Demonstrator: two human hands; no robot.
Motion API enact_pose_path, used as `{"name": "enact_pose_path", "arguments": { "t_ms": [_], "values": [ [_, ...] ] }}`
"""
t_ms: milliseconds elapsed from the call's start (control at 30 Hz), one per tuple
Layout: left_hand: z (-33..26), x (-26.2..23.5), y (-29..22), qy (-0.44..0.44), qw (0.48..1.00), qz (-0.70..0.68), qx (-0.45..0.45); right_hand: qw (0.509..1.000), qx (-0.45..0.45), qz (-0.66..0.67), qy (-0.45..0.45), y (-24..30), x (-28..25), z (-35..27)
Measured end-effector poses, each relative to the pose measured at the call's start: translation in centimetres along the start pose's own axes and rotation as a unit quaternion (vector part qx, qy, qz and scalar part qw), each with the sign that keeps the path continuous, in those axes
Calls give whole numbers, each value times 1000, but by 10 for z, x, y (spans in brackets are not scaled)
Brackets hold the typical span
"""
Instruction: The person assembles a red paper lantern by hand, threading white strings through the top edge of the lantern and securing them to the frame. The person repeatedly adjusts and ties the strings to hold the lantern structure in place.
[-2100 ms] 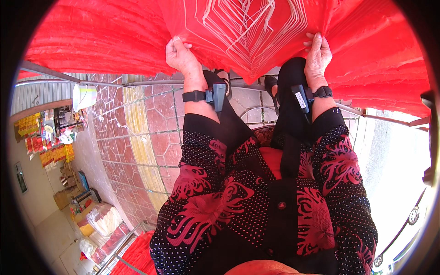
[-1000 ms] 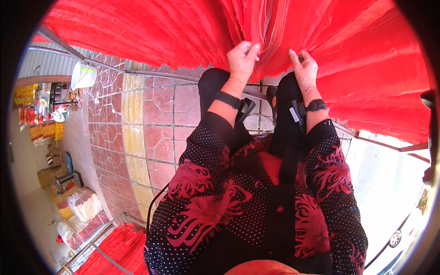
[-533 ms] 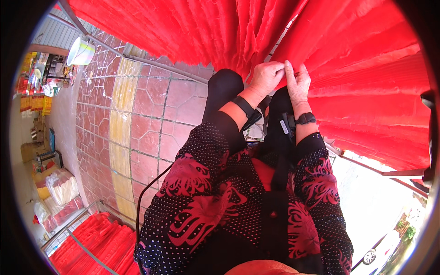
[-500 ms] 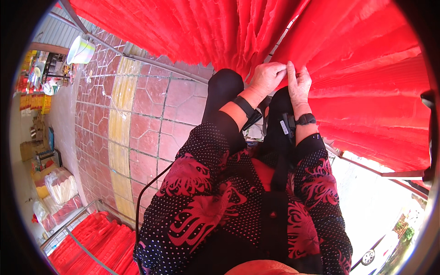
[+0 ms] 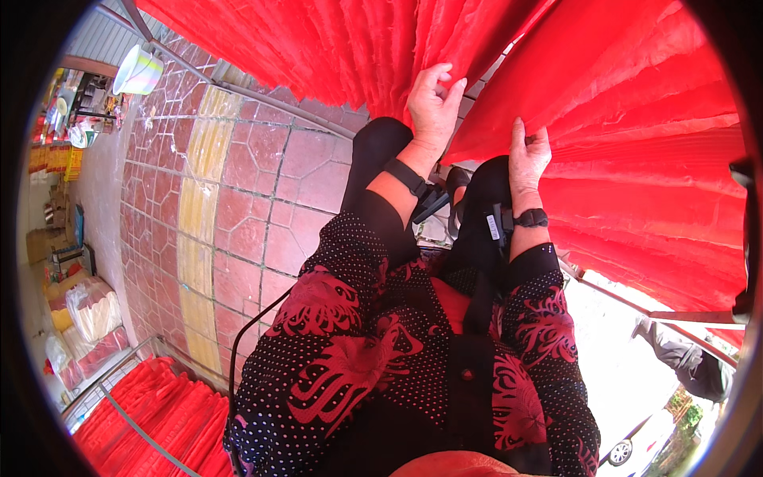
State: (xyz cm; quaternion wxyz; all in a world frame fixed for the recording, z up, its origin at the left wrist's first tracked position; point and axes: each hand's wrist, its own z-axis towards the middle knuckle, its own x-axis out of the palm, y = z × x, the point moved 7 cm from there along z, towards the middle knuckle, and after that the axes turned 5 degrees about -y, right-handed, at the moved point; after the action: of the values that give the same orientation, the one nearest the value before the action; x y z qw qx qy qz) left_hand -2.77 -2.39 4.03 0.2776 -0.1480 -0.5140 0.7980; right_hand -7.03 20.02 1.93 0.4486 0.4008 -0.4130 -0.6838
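Note:
Thin red sheets of cloth or paper hang in folds before me, in a left bunch (image 5: 350, 56) and a right bunch (image 5: 628, 119), with a narrow gap between. My left hand (image 5: 433, 111) is raised against the left bunch near that gap. Its thumb and curled forefinger stand apart, and nothing shows between them. Lower and to the right, my right hand (image 5: 528, 159) is at the near side of the right bunch. Its thumb points up, apart from its bent fingers; no fold is visibly pinched there. Both wrists wear black bands.
A metal rail (image 5: 278, 111) crosses below the left sheets. More red sheets (image 5: 151, 421) fill a rack at lower left. A pale bucket (image 5: 138, 70) is at upper left, and wrapped bundles (image 5: 95, 318) are piled by the wall. A car (image 5: 636, 445) stands at lower right.
My hands were together at the right bunch's edge. The left hand has moved up and left to the left bunch, its fingers parting; the right has shifted slightly down and right.

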Motion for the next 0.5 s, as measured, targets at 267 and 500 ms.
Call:
{"name": "enact_pose_path", "arguments": {
  "t_ms": [267, 500],
  "values": [
    [2, -4, 16, -22, 998, 20, -46, 996, -26, -89, -6, 7, -1, -4],
    [4, -6, 15, -13, 997, 74, 21, 987, -86, -131, 40, 21, 7, -12]
  ]
}}
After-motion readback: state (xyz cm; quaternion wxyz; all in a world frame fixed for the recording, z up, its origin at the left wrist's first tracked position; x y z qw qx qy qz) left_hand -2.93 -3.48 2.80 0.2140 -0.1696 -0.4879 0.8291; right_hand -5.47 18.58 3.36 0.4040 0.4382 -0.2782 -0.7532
